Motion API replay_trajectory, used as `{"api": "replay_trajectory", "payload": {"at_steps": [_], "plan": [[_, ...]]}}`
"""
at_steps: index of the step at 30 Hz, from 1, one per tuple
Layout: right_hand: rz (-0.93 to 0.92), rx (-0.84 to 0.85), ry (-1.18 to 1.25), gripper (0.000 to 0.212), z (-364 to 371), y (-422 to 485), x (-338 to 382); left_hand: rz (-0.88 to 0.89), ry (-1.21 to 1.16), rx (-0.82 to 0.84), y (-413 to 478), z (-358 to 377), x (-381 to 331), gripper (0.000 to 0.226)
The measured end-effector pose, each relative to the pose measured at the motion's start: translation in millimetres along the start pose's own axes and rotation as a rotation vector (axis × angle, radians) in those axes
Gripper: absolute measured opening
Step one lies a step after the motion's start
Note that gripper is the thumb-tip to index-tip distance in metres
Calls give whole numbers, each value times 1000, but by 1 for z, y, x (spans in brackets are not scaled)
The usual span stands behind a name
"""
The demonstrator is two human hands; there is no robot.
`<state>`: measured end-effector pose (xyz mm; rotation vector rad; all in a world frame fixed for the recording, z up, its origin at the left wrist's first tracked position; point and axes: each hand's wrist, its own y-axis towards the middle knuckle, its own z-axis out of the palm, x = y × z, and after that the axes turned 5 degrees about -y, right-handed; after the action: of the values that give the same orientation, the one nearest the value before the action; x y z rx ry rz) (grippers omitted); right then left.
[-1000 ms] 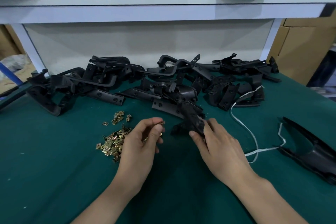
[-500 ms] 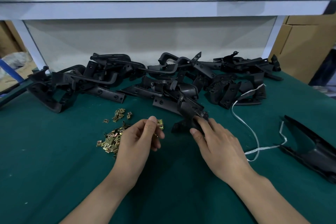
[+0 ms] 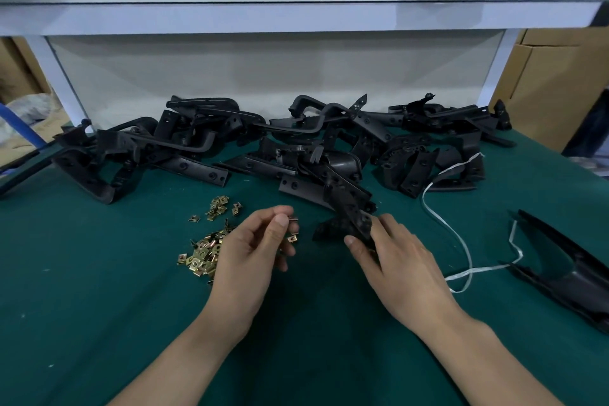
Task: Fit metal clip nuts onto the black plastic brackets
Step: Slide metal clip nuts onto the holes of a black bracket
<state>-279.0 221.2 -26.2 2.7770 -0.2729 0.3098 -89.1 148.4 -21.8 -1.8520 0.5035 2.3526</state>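
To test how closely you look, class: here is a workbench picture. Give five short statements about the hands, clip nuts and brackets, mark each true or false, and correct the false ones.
1. The left hand pinches a clip nut. True.
2. The right hand lies flat and holds nothing. False: it grips a black bracket.
3. The loose clip nuts lie to the left of the left hand. True.
4. The spare brackets are packed in a cardboard box. False: they lie heaped on the green table cover.
5. A white cord lies to the right of the right hand. True.
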Motion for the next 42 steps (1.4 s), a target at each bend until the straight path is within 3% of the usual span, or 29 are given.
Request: {"api": "replay_trajectory", "payload": {"at_steps": [7,42], "plan": [[-13,8,-9,59,1,0,-2,13,-18,-17,1,-1,1,24],[-65,-128,-33,49,8,1,-3,0,82,42,0,2,1,12]]}}
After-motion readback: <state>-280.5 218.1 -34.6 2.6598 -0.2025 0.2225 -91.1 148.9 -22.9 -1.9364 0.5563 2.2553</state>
